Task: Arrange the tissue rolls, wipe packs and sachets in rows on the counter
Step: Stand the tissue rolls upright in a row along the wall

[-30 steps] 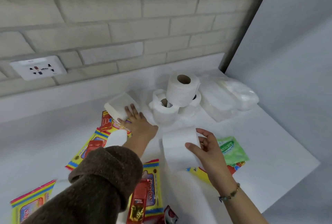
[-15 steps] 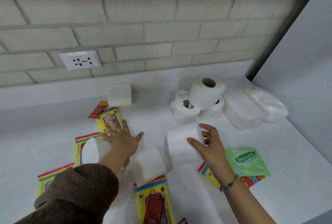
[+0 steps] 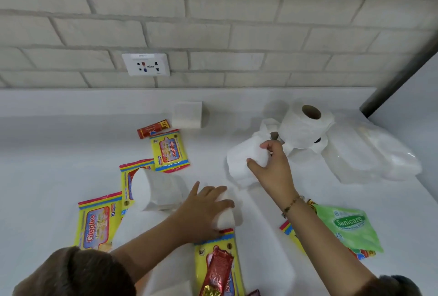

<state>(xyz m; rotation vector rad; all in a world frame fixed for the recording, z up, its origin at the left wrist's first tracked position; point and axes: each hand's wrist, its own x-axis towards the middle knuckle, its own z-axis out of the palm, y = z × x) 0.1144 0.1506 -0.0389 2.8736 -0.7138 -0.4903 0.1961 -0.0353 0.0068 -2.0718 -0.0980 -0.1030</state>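
Left hand [image 3: 203,209] is grasping tissue roll [image 3: 225,219] under its fingers; right hand [image 3: 271,170] is gripping wrapped roll [image 3: 238,165], roll pile [image 3: 304,129] just beyond it.

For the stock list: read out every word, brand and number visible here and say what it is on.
"Giggles": upper yellow pack.
"Giggles", "10 wipes": left yellow pack.
"Sanicare": green pack.
Red sachet, socket: print too blurred to read.
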